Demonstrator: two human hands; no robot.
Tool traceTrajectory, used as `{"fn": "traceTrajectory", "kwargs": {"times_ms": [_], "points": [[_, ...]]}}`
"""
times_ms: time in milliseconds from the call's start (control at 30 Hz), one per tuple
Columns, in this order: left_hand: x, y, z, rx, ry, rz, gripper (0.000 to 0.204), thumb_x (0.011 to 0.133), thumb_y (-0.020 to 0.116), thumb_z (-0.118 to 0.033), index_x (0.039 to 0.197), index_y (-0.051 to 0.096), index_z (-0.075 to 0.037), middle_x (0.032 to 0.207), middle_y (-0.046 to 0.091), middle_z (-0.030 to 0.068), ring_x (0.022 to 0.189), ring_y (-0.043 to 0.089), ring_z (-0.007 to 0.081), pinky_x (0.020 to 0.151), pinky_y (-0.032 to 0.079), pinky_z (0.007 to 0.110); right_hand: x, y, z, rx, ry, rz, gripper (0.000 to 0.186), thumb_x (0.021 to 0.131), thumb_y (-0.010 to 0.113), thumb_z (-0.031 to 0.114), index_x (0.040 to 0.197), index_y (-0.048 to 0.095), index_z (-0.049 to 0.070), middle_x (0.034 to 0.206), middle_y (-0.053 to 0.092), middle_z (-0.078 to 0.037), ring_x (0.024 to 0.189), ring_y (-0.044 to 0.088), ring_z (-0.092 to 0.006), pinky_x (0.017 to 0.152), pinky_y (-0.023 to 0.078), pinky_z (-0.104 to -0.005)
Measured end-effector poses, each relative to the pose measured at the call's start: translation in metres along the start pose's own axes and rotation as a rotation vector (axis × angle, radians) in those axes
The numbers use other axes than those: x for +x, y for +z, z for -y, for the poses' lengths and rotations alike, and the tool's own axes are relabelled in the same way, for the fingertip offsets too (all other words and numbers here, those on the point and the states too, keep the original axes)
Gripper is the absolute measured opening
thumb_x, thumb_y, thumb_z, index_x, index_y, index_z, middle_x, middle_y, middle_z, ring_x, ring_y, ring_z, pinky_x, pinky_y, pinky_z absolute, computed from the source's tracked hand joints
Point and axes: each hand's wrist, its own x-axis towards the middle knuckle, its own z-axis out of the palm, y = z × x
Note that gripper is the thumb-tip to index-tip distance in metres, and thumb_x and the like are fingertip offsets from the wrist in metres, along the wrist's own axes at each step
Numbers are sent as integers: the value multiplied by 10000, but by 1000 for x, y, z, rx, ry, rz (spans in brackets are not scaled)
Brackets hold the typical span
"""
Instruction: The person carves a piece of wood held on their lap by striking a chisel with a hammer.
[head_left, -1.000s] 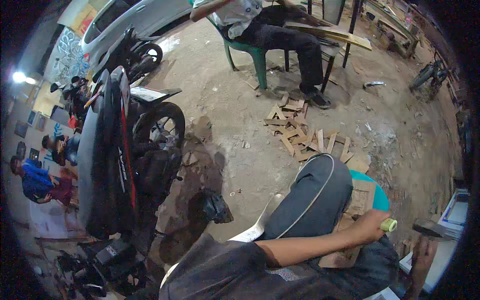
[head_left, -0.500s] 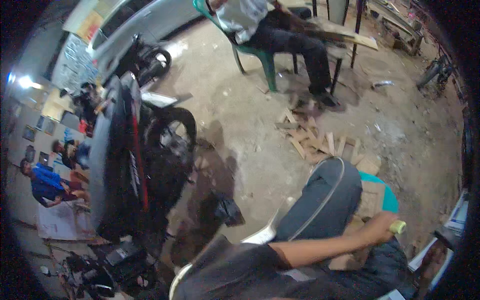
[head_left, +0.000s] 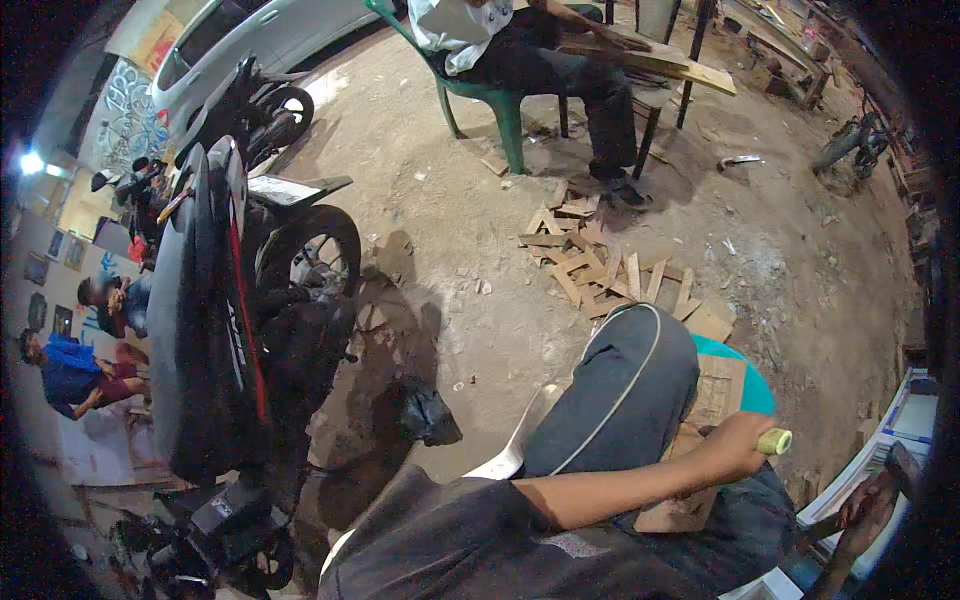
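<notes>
My left hand is wrapped in a fist round a tool with a pale yellow-green handle. The handle's blunt end sticks out to the right of the fist; the working end is hidden. Beneath the hand lies a carved wooden board, partly covered by my forearm and leg. A round teal surface shows behind the board. My bent knee in dark trousers is to the left of it. My right hand is not in view. A dark brown object, too unclear to name, is at the lower right.
Cut wooden pieces lie piled on the dirt floor beyond my knee. Another person sits on a green chair with a board across the lap. A motorcycle stands at left near a black plastic bag. Two people are farther left.
The view has shifted, so most of the scene sits farther left and is sharper. My left hand keeps its grip on the tool. The brown object at lower right has shifted slightly.
</notes>
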Motion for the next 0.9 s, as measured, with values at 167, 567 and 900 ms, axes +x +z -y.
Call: {"fn": "traceTrajectory", "kwargs": {"times_ms": [167, 567, 900], "points": [[4, -12, -13, -11, -98, 86, 197, 702, 624, -100, 862, 544, -18, 802, 588, 218, 798, 582, 420, 661, 435, 471, 1, 112, 7, -667, 174, 216, 320, 961, 491, 366, 929, 503, 48, 878, 485, -72, 703, 504, -139, 569, 431, -274], [3, -11, -13, -3, -114, 1, 163, 712, 622, -75, 843, 550, -11, 806, 588, 220, 831, 573, 441, 672, 438, 485, 16, 160, 37, -359, 276, 156, 249, 989, 464, 296, 847, 436, 93, 640, 406, 25, 491, 375, -51, 431, 300, -213], [3, -6, -6, -60, -144, 30, 143, 703, 597, -59, 830, 552, -12, 774, 581, 223, 779, 571, 438, 647, 436, 471, 17, 158, 33, -261, 309, 174, 243, 983, 472, 300, 839, 456, 104, 648, 411, 19, 527, 403, -67, 452, 337, -232]]}}
